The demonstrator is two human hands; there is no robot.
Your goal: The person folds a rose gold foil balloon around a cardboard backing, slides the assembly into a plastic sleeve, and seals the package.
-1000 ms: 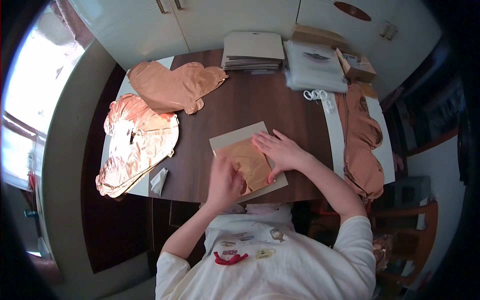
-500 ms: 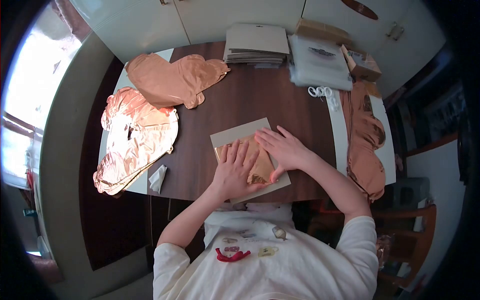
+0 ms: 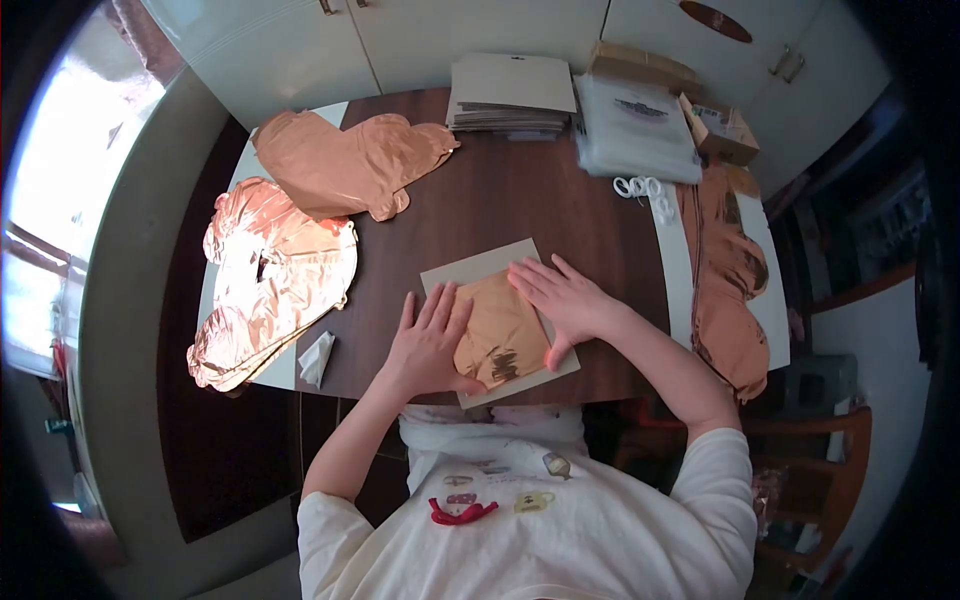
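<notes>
A folded rose-gold foil balloon (image 3: 500,325) lies flat on a grey cardboard sheet (image 3: 480,262) near the table's front edge. My left hand (image 3: 430,345) rests along the foil's left side, fingers spread and pointing away from me. On the right, my right hand (image 3: 565,305) lies with its fingers stretched over the foil's upper right edge and its thumb at the lower right. Neither hand grips anything. Parts of the foil's left and right edges are hidden under my fingers.
Flat foil balloons (image 3: 350,160) and a shinier foil stack (image 3: 275,275) lie at left, near a white tissue (image 3: 316,358). More foil (image 3: 728,290) hangs along the right edge. Behind are stacked cardboard sheets (image 3: 512,85), clear plastic bags (image 3: 640,125), a small box (image 3: 722,130) and white rings (image 3: 640,187).
My left hand has slid left, from the middle of the folded foil to its left side, uncovering more of its surface. My right hand has hardly moved.
</notes>
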